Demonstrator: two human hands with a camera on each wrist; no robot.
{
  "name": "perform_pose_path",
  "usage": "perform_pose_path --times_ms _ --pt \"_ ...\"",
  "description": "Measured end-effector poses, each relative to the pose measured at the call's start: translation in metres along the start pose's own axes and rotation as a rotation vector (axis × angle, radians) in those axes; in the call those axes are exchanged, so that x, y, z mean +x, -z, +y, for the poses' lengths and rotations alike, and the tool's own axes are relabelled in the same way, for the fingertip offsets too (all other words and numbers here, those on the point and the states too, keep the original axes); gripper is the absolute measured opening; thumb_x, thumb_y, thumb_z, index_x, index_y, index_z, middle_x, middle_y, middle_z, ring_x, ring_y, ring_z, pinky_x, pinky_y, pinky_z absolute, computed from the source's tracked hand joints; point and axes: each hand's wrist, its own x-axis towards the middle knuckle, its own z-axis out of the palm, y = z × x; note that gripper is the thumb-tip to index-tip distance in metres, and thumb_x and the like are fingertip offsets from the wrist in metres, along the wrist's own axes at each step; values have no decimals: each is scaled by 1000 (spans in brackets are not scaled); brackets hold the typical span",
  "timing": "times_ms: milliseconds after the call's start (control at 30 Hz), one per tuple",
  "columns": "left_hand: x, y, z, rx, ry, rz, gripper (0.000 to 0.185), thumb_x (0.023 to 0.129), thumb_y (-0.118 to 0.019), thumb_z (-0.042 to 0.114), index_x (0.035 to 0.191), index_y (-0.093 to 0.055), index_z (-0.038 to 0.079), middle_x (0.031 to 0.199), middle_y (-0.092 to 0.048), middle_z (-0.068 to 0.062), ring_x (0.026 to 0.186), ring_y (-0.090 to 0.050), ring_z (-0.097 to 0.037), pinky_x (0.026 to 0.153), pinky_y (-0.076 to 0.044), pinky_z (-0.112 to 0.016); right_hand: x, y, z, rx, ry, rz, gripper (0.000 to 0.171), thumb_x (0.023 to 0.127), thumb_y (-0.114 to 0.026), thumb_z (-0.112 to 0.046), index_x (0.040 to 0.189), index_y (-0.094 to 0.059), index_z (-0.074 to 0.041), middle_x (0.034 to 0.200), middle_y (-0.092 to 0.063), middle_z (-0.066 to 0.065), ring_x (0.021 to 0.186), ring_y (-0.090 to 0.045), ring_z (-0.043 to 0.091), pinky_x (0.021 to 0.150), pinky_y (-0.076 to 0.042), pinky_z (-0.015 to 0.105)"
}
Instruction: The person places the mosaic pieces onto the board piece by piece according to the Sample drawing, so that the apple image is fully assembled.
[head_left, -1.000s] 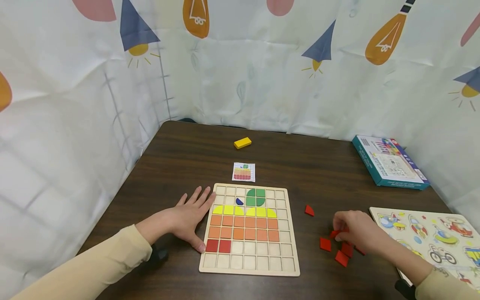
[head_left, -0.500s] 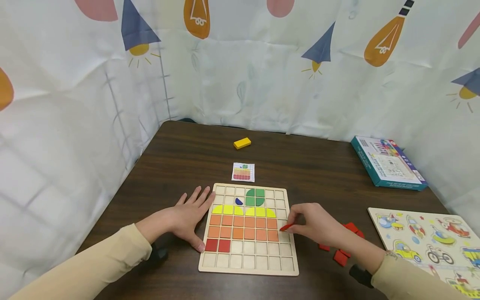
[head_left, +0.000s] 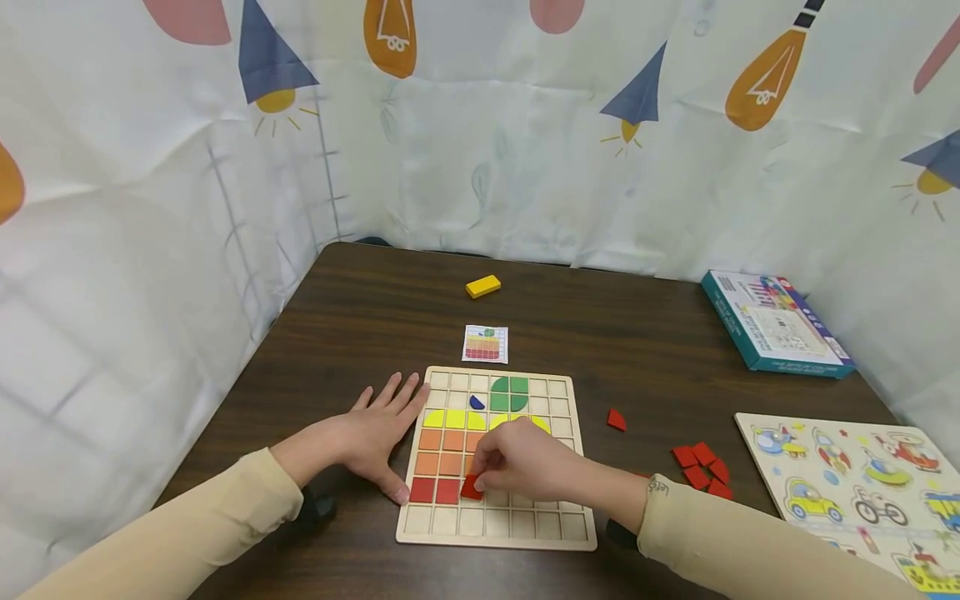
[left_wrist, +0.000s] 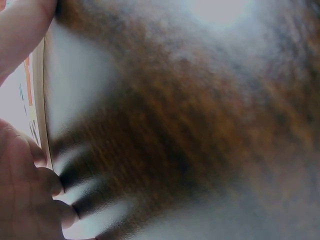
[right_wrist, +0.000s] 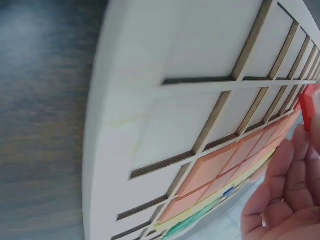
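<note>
A wooden grid board [head_left: 497,540] lies on the table, partly filled with colored tiles. Over its second-lowest row, my right hand [head_left: 528,460] pinches a red square tile [head_left: 472,487], just right of two red tiles [head_left: 435,491] set side by side. In the right wrist view the red tile [right_wrist: 307,111] stands tilted between thumb and fingers. Spread flat, my left hand [head_left: 378,435] rests against the board's left edge, its fingers straight. Orange tiles [head_left: 442,451] fill rows above, some hidden behind the right hand; a yellow row, green tiles [head_left: 509,394] and a blue half-round piece [head_left: 477,402] sit higher.
Right of the board lie several loose red tiles [head_left: 701,465] and one red quarter-round tile [head_left: 616,419]. A small picture card [head_left: 485,343] and a yellow block [head_left: 483,287] are beyond the board. At the right are a boxed game [head_left: 780,323] and a picture puzzle board [head_left: 847,479].
My right hand has picked a red tile from the loose pile and carried it left to the board's second-lowest row. The left hand has stayed in place.
</note>
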Motion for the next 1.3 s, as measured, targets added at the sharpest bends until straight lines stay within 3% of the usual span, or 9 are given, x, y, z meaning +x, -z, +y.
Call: perform_pose_path --times_ms 333,800,1133,1300 --pt "-1 0 -2 -16 -22 5 145 61 -91 61 163 -7 1 171 0 -24 157 3 -51 119 -6 -75 5 -6 -7 -131 -38 -5 3 86 -83 -11 86 -80 -13 76 -73 -9 64 -55 -2 64 -49 14" --pt "-3 1 -1 -1 -28 14 146 60 -92 61 163 -8 2 171 0 -25 156 3 -51 118 -6 -77 8 -15 -9 -388 89 88 7 83 -86 -16 79 -81 -18 72 -73 -11 68 -61 0 67 -50 16" --pt "0 0 -3 -15 -16 6 146 60 -91 61 164 -8 2 172 0 -23 157 5 -50 119 -4 -75 -10 4 9 -303 63 128 11 84 -83 -9 79 -78 -17 70 -69 -12 63 -49 -3 62 -44 15" --pt "0 -1 -3 -9 -18 7 146 60 -91 62 164 -8 2 172 0 -23 157 4 -49 119 -4 -75 -32 25 28 -239 -40 131 8 85 -83 -9 85 -78 -15 78 -71 -11 69 -55 0 66 -50 19"
